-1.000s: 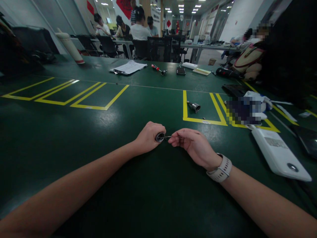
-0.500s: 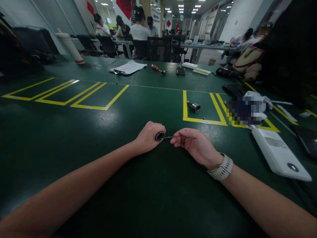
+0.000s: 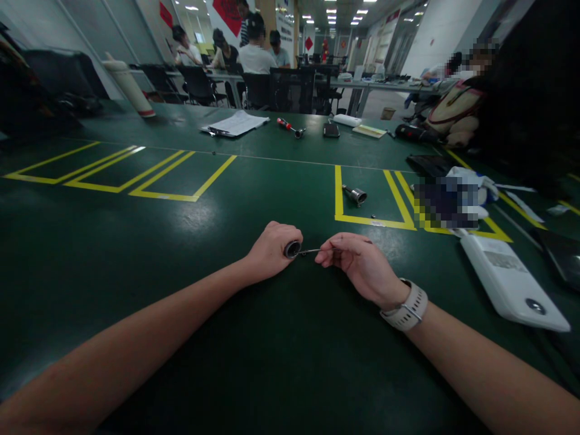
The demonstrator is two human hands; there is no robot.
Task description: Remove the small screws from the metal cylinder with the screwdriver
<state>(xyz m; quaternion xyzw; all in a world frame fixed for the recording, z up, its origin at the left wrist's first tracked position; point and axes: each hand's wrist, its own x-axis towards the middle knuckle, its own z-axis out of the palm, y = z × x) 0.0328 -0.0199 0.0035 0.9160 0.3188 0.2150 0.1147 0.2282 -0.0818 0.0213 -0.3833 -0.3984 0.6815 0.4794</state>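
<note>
My left hand [image 3: 275, 252] is closed around a hollow metal cup-shaped part [image 3: 292, 249], whose round open end faces my right hand. Between the thumb and fingers of my right hand [image 3: 353, 260] is a thin metal rod [image 3: 310, 251]; its far end reaches the rim of that part. Whether the tip goes inside, I cannot tell. A similar metal cup with a stem [image 3: 357, 195] lies on its side within a yellow taped outline, and a tiny dark piece [image 3: 373, 216] rests near it.
Farther back are a clipboard with papers [image 3: 238, 123], a red-handled screwdriver [image 3: 284, 124], another small metal part [image 3: 299, 133] and a black phone-like object [image 3: 331, 130]. A white power bank [image 3: 512, 281] lies at the right. A tumbler [image 3: 129, 87] stands at the left. People sit beyond the table.
My right hand has shifted slightly to the right, and more of the thin metal rod shows past its fingertips. My left hand and the cup-shaped part stay in place.
</note>
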